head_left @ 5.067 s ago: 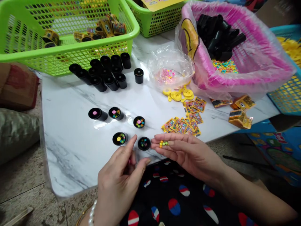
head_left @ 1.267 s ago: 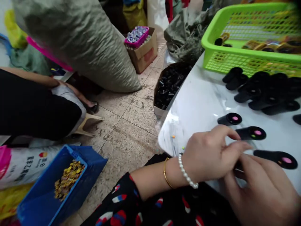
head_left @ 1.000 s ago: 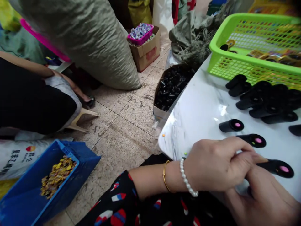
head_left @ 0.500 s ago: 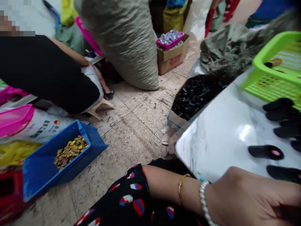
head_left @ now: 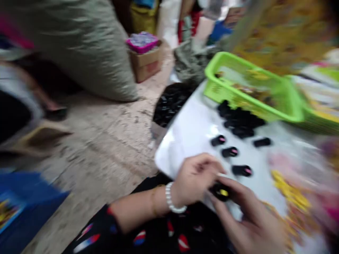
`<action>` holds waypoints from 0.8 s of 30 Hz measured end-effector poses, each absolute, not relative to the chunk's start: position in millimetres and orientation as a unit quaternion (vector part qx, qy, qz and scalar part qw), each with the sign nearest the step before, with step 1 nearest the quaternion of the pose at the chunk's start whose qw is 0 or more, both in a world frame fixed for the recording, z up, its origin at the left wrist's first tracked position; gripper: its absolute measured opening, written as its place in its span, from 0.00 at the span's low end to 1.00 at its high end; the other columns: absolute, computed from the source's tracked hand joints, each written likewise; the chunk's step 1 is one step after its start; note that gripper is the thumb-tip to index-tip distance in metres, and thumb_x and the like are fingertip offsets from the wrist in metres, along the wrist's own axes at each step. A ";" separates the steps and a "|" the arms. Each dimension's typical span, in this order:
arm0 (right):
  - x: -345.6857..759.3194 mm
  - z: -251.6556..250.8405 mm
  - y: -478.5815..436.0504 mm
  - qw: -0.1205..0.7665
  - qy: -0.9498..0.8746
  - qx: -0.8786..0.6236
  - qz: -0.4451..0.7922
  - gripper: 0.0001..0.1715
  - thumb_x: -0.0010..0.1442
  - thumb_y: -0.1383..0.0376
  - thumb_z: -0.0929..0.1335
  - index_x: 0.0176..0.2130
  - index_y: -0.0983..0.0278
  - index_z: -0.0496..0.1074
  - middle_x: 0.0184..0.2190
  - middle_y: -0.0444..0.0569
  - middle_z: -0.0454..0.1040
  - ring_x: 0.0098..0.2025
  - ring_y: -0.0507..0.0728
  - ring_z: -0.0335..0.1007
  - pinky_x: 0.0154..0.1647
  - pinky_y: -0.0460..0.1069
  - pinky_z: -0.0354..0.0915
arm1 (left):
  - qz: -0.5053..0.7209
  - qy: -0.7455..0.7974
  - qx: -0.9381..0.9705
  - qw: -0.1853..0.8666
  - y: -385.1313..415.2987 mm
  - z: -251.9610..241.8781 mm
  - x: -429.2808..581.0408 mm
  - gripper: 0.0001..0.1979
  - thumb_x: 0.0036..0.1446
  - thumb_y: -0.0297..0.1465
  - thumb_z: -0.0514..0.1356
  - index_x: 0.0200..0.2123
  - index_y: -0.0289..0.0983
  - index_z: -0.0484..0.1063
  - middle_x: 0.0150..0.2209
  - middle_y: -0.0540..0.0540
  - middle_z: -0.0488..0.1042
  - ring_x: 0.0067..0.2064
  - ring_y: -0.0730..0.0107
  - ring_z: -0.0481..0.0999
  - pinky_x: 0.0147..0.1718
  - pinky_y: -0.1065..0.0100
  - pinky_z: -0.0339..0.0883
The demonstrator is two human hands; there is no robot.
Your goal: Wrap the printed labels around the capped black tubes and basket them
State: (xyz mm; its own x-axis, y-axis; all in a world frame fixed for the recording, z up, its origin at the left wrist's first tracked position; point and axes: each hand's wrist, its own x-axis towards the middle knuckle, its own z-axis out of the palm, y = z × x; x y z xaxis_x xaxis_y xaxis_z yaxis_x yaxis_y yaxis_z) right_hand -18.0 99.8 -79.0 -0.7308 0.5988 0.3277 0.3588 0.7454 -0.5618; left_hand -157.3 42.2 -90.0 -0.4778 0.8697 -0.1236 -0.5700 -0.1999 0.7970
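R hand [head_left: 250, 224] curled on blk canister [head_left: 219, 192] | L hand [head_left: 197, 178] half-open, just beside | pkts [head_left: 290, 195] blurred, txt unreadable

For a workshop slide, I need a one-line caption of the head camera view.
Blurred view: left hand and right hand meet at a black canister on a marble table, more canisters beyond.

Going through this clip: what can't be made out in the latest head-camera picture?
Head view, with motion blur throughout:
- Black tube, between the left hand and right hand: blur and fingers hide how many beads it holds and which hand grips it.
- Green basket: blur hides its contents.
- Blue bin: cut off by the lower-left edge, contents blurred.
- Yellow cards: blurred, print unreadable.
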 end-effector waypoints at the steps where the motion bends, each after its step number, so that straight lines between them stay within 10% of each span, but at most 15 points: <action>1: -15.6 -72.2 96.4 0.255 -0.900 -0.271 0.226 0.15 0.58 0.66 0.70 0.47 0.62 0.74 0.39 0.51 0.81 0.37 0.57 0.80 0.38 0.47 0.75 | 0.755 0.411 0.163 0.484 43.5 -93.7 -162.1 0.13 0.59 0.38 0.63 0.29 0.34 0.75 0.16 0.57 0.61 0.17 0.84 0.57 0.16 0.81 0.53; 16: -2.2 -62.1 105.4 0.351 -0.839 -0.304 0.283 0.23 0.54 0.77 0.70 0.49 0.62 0.72 0.44 0.51 0.78 0.48 0.56 0.75 0.52 0.49 0.72 | 0.712 0.477 0.193 0.478 56.3 -106.3 -162.5 0.13 0.61 0.41 0.62 0.32 0.37 0.75 0.17 0.56 0.61 0.17 0.83 0.56 0.15 0.81 0.48; 24: 73.7 -40.0 184.7 0.430 -0.708 -0.433 0.356 0.22 0.57 0.65 0.72 0.52 0.59 0.72 0.46 0.52 0.78 0.47 0.58 0.77 0.48 0.53 0.75 | 0.686 0.534 0.111 0.482 55.1 -103.3 -166.1 0.17 0.50 0.46 0.69 0.32 0.39 0.74 0.15 0.57 0.60 0.16 0.82 0.58 0.14 0.83 0.53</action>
